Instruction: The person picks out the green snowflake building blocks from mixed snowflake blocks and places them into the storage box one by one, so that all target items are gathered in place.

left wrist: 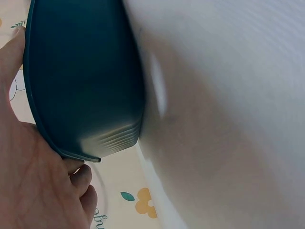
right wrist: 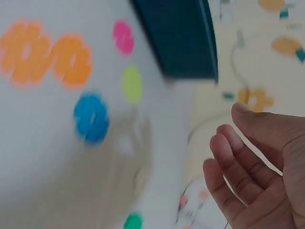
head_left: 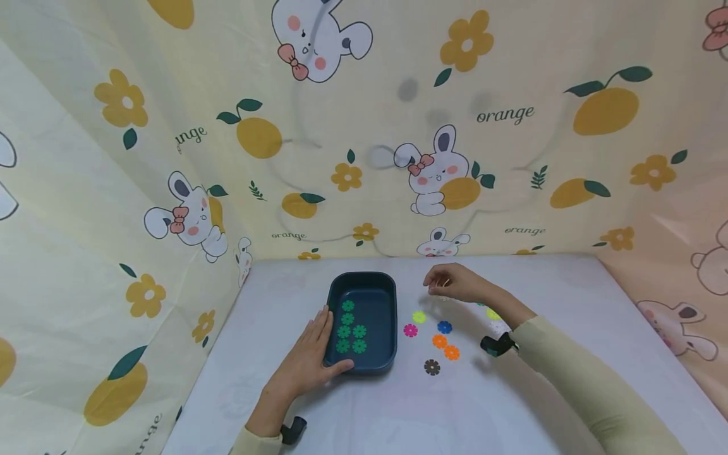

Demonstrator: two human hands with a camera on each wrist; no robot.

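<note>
A deep dark-blue tray (head_left: 370, 363) stands on the table, with several green notched plastic discs (head_left: 344, 331) lying in its left half. My left hand (head_left: 304, 360) holds the tray at its near left corner, thumb along the near rim and fingers at the left side. In the left wrist view, bent fingers (left wrist: 82, 177) show beside the tray's outer wall. To the right of the tray, my right hand (head_left: 457, 282) hovers over the table with loosely bent fingers. The right wrist view shows thumb and fingertips apart, nothing between them.
Between tray and right arm lie loose discs: yellow-green (head_left: 419, 317), pink (head_left: 411, 330), blue (head_left: 445, 327), a brown one (head_left: 432, 367) and two orange discs (head_left: 440, 341). Another yellow-green disc (head_left: 492, 314) lies by the right forearm. A printed curtain (head_left: 398, 189) stands behind the table.
</note>
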